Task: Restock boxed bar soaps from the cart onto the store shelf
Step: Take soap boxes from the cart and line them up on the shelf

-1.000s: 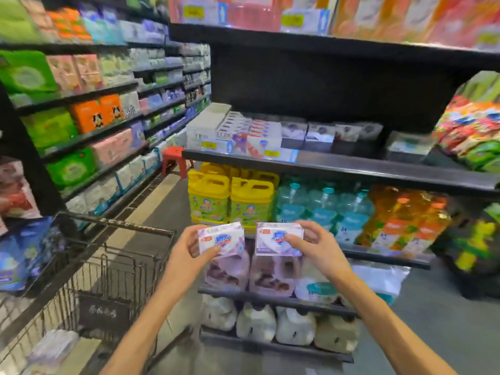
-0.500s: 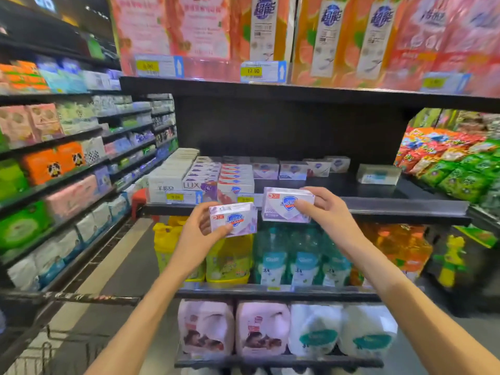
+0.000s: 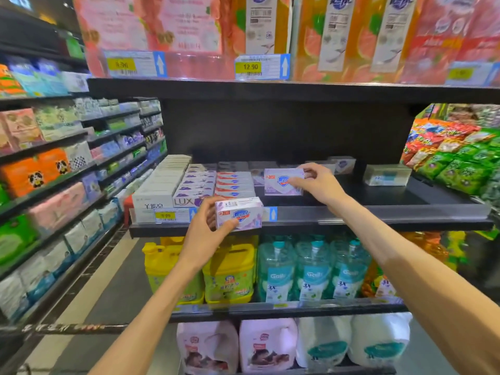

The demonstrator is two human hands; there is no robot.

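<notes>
Your right hand [image 3: 315, 182] grips one soap box [image 3: 282, 182] over the shelf [image 3: 378, 197], nearly placed at 12 o'clock, while your left hand [image 3: 205, 226] pinches a second box [image 3: 239, 213] before the shelf edge, not yet stocked.

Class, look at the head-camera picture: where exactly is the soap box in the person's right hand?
The right hand holds the lilac soap box over the soap shelf, centre of view, just right of the red-striped soap row.
</notes>
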